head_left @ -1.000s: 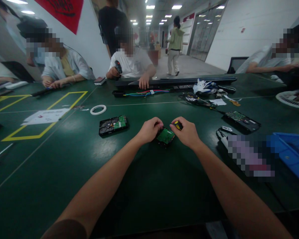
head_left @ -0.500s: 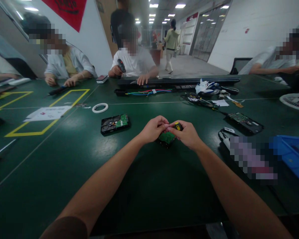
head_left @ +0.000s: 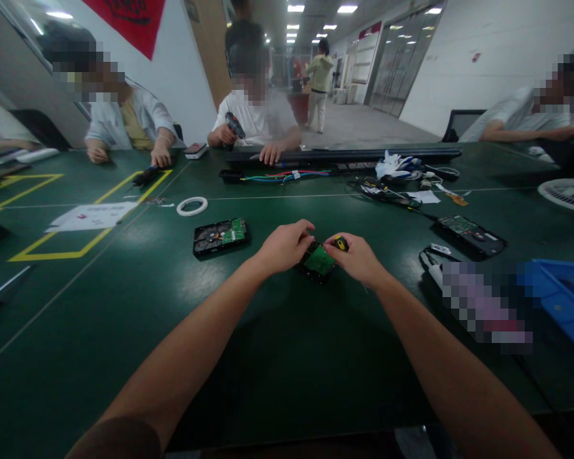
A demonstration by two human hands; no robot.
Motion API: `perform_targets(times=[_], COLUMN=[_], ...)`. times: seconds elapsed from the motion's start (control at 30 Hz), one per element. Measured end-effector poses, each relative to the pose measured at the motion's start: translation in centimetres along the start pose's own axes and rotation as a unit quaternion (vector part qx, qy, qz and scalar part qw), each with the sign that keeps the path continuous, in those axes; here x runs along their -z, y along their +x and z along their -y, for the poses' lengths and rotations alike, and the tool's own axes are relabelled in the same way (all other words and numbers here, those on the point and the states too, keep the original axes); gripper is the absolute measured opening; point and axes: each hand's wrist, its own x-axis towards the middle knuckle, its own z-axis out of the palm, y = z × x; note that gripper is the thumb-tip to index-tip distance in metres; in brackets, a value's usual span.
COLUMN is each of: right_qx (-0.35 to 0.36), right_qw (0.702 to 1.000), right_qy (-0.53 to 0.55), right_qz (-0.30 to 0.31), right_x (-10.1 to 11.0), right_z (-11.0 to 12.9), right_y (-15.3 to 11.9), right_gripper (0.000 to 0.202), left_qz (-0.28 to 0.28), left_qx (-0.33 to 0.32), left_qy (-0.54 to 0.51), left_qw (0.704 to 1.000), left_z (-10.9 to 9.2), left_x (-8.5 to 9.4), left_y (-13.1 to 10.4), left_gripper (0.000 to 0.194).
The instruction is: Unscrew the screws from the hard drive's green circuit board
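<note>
A hard drive with a green circuit board (head_left: pixel 319 260) lies on the dark green table between my hands. My right hand (head_left: pixel 356 255) is closed around a small yellow and black screwdriver (head_left: pixel 339 243), its fingertips over the drive's right side. At the drive's left edge is my left hand (head_left: pixel 284 247), thumb and fingers slightly apart, with nothing visible between them. A second hard drive (head_left: pixel 220 238) rests to the left, and a third drive (head_left: pixel 469 236) lies to the right.
A white tape ring (head_left: pixel 192 206), paper sheet (head_left: pixel 90 217) and colored wires (head_left: pixel 287 177) lie farther back. On the right are a blue bin (head_left: pixel 562 299), cables and white gloves (head_left: pixel 396 167). Several people sit around the table; one holds a power drill (head_left: pixel 235 125).
My hands have moved apart from touching fingertips, the left one shifting left, so more of the circuit board shows. Across the table, a person's hand moved right with a dark tool.
</note>
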Motion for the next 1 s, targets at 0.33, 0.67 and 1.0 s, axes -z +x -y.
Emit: perform_targets(times=[0.33, 0.67, 1.0], right_qx=[0.059, 0.025, 0.009], right_qw=[0.955, 0.940, 0.943], right_qy=[-0.290, -0.338, -0.333], right_qz=[0.024, 0.032, 0.025], right_x=[-1.5, -1.7, -1.8], right_z=[1.0, 1.9, 2.2], right_y=[-0.4, -0.4, -0.2], right_gripper=[0.011, 0.013, 0.018], left_qz=[-0.024, 0.007, -0.003], left_qx=[-0.003, 0.029, 0.035], left_qy=[0.141, 0.143, 0.148], left_qw=[0.990, 0.989, 0.988], left_z=[3.4, 3.6, 3.9], left_x=[-1.9, -2.7, -2.8], left_y=[-6.0, -5.5, -5.2], left_gripper=[0.055, 0.062, 0.066])
